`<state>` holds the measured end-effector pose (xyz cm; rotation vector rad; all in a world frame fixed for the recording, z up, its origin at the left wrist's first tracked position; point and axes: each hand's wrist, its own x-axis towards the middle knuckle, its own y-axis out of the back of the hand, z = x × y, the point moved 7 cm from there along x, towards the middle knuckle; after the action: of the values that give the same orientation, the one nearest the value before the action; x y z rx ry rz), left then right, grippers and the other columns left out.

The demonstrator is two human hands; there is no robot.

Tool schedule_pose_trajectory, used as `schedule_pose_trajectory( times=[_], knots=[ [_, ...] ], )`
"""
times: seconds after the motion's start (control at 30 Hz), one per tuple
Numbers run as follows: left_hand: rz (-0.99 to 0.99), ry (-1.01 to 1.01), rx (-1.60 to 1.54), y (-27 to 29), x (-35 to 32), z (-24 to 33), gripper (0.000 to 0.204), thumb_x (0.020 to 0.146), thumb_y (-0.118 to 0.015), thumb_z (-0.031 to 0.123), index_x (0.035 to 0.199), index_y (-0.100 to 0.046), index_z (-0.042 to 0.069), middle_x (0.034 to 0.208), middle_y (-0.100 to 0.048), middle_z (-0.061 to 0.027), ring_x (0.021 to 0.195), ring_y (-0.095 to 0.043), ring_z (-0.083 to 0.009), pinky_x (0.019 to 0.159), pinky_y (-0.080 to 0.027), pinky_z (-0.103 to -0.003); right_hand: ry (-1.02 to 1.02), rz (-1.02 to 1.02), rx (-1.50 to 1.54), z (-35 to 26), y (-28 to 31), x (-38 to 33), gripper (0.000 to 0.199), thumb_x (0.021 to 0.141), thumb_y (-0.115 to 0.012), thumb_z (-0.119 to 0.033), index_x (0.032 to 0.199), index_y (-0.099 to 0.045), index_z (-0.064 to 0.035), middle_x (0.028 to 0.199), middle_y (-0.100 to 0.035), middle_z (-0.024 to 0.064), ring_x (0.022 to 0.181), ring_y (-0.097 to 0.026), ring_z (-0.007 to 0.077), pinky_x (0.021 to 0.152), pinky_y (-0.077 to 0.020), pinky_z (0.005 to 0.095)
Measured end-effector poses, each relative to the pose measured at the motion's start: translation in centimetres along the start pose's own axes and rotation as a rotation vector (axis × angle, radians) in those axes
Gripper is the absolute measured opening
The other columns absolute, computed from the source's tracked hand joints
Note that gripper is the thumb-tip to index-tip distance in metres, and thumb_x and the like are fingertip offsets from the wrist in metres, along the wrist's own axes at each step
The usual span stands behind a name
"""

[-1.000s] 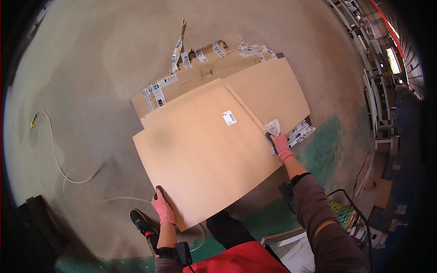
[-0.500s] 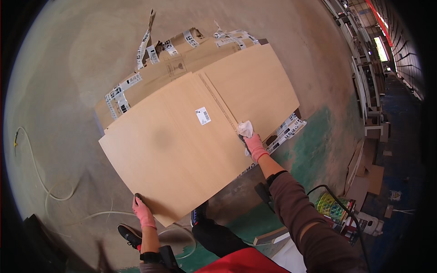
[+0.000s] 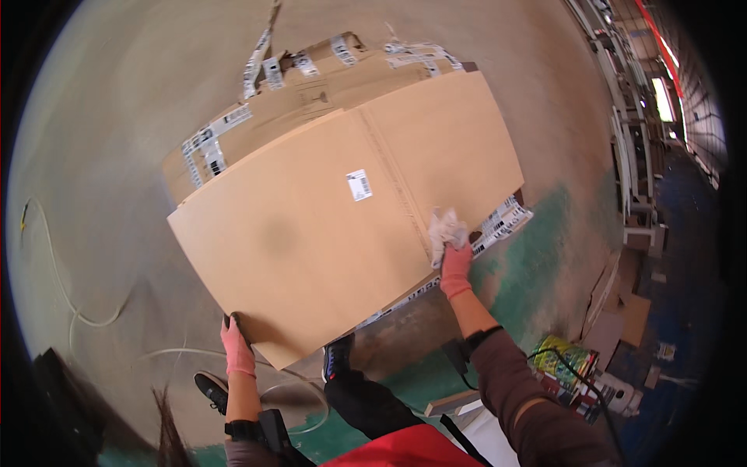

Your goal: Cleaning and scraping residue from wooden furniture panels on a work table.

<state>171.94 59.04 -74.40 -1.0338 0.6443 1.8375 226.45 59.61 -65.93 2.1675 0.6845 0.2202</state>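
A large, light wood-coloured panel with a white label lies tilted across the view, on top of another panel of the same colour. My left hand, in a pink glove with dark fingertips, grips the upper panel's near left edge, its fingers partly hidden. In the same kind of glove, my right hand holds a crumpled white cloth near the upper panel's right edge. Under the panels, opened cardboard packaging with printed tape shows along the far side.
A pale hose curls over the floor at left. To the right lie a yellow-green bundle, a grey-white power tool with a black cable and cardboard scraps. Racks line the far right. My legs stand close by the panel.
My right hand with the cloth has moved right and toward me along the panel; the cloth now hangs looser. My left hand stays at the panel's edge. The view has shifted slightly.
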Motion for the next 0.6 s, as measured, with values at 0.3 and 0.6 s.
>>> schedule_pose_trajectory(
  times=[0.3, 0.6],
  knots=[
    [0.193, -0.141, 0.265, 0.9, 2.4, 0.0, 0.023, 0.087, -0.048, 0.016, 0.099, -0.057, -0.002, 0.083, -0.059, -0.0031, 0.071, -0.052, -0.0123, 0.064, -0.043, -0.028, 0.036, -0.203, 0.302, -12.0, 1.4, -5.0, 0.021, 0.074, -0.062, -0.005, 0.091, -0.056, 0.004, 0.085, -0.063, 0.0123, 0.073, -0.058, 0.0197, 0.066, -0.0462, 0.0324],
    [0.283, -0.231, 0.034, 8.8, -0.9, -3.2, 0.03, 0.088, -0.047, 0.024, 0.104, -0.057, 0.001, 0.085, -0.06, -0.0026, 0.07, -0.053, -0.0115, 0.062, -0.042, -0.028, 0.087, -0.715, -0.114, -11.4, -0.9, -17.4, 0.029, 0.074, -0.061, -0.014, 0.099, -0.058, -0.0003, 0.088, -0.063, 0.0154, 0.084, -0.061, 0.0253, 0.074, -0.0461, 0.0338]
  ],
)
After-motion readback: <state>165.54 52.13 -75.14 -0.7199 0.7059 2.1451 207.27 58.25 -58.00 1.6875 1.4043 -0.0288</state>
